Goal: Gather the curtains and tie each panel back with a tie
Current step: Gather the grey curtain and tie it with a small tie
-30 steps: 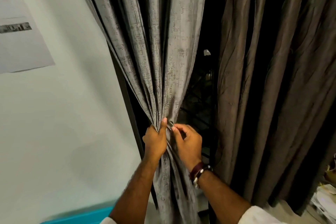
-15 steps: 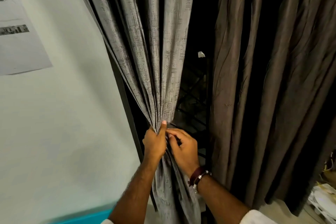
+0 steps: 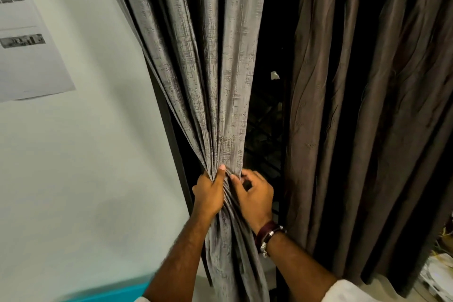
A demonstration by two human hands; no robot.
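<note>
grey curtain (image 3: 215,81) vertical, bunched btwn left hand (image 3: 209,191) & right hand (image 3: 253,195)

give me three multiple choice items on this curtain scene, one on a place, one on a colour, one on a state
1. Where is the printed sheet?
A. on the wall left of the curtains
B. on the floor
C. pinned to the brown curtain

2. What colour is the panel being gathered?
A. red
B. grey
C. white

3. What is the left hand doing?
A. hanging idle
B. pressing flat on the wall
C. gripping the bunched fabric

Answers:
1 A: the printed sheet hangs on the pale wall.
2 B: the grey curtain is bunched, while the brown curtain hangs loose.
3 C: the left hand curls round the gathered folds, with the right hand alongside.
</note>
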